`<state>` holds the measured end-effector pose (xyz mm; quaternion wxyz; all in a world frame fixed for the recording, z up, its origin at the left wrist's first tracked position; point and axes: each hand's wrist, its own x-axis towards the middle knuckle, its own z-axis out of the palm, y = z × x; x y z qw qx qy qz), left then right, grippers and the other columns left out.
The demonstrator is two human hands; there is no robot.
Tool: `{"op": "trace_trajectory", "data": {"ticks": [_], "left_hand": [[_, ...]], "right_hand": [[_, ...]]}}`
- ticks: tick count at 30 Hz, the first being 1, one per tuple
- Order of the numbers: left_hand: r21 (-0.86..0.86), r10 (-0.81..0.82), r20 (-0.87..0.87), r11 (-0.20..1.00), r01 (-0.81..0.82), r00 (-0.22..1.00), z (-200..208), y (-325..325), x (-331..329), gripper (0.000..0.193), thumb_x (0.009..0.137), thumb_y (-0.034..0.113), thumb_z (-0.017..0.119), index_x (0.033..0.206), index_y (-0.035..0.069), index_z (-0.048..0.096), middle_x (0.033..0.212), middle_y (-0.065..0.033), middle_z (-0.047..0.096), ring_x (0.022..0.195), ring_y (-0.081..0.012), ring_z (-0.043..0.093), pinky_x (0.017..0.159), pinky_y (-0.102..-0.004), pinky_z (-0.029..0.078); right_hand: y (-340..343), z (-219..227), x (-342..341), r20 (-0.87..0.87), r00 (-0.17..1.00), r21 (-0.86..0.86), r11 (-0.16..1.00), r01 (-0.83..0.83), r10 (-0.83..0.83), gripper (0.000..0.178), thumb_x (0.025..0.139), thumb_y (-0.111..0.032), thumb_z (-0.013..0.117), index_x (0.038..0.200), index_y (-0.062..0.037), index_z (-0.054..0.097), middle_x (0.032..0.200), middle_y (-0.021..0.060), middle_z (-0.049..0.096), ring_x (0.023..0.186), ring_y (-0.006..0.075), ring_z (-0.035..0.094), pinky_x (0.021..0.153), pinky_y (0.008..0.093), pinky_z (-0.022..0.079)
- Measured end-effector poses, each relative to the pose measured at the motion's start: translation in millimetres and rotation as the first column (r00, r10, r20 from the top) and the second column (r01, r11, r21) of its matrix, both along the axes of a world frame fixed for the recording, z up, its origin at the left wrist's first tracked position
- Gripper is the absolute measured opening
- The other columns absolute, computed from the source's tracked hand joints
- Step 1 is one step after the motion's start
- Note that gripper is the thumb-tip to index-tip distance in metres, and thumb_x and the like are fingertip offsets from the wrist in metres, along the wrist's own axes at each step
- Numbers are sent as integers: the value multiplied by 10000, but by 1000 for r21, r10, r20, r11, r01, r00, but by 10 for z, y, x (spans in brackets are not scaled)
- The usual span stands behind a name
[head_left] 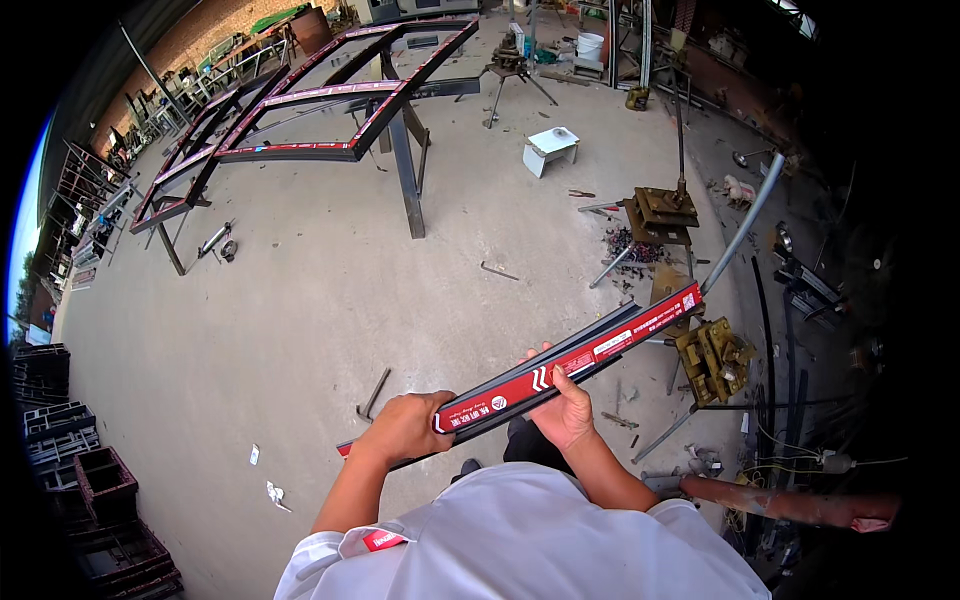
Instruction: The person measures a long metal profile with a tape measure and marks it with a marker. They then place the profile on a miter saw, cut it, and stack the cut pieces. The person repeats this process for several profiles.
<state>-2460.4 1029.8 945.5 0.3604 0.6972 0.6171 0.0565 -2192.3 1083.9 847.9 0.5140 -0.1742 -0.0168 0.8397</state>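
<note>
Across the front of my body lies a long dark metal profile [520, 393], its face covered with red printed film. It slants from the lower left up to the right. Near its lower end my left hand [408, 422] is closed around it, with the end sticking out past the wrist. My right hand [566, 408] grips the middle, thumb on the red face and fingertips showing over the far edge. Close to the profile's upper end stands a yellow-brown cast machine [715, 358]; I cannot tell whether they touch.
A large dark window frame [300, 155] rests on metal stands at the back left. A white stool-like box [551, 147] and another brown machine [660, 212] stand farther off. An L-shaped rod [374, 394] lies on the floor. Stacked frames [105, 480] line the left.
</note>
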Motion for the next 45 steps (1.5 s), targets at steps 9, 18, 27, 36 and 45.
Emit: {"op": "trace_trajectory", "data": {"ticks": [9, 18, 27, 36, 45], "left_hand": [[137, -17, -100, 990, 31, 995, -366, 2587, -80, 641, 783, 292, 788, 1365, 66, 644, 1084, -201, 755, 983, -380, 725, 896, -443, 576], [412, 15, -177, 909, 61, 984, -83, 5166, 106, 937, 721, 408, 927, 1493, 56, 529, 1204, -174, 673, 1113, -377, 659, 988, -468, 525], [206, -239, -228, 936, 286, 944, -845, 7668, 223, 911, 678, 330, 896, 1467, 66, 524, 1140, -164, 664, 1054, -366, 683, 932, -445, 565], [-94, -519, -129, 855, 511, 845, -862, 10588, 305, 690, 709, 390, 857, 1210, -8, 599, 1095, -219, 688, 1028, -397, 699, 920, -453, 563], [-243, -536, -57, 826, 509, 842, -897, 12555, 1094, 734, 686, 368, 865, 1223, -26, 558, 1025, -276, 730, 973, -440, 724, 892, -469, 567]], "right_hand": [[2570, -497, -210, -1, 990, -53, 989, 139, -139, 323, 981, -227, 765, 1275, -125, 675, 1261, 83, 709, 1288, 290, 619, 1143, 522, 457], [5276, -110, -190, 47, 954, -73, 951, 300, -298, 325, 997, -250, 751, 1272, -106, 655, 1258, 90, 689, 1263, 284, 627, 1137, 499, 488], [7126, -621, -185, 169, 898, -187, 881, 434, -407, 289, 1026, -248, 700, 1266, -96, 650, 1272, 102, 684, 1258, 284, 624, 1139, 492, 478], [9363, -657, -112, 178, 829, -279, 780, 560, -531, 243, 1015, -249, 695, 1207, -100, 678, 1216, 107, 720, 1235, 295, 638, 1111, 499, 472], [11234, -626, 571, 189, 796, -260, 753, 605, -575, 239, 1007, -274, 732, 1175, -114, 671, 1143, 90, 722, 1152, 258, 669, 1044, 470, 525]]}}
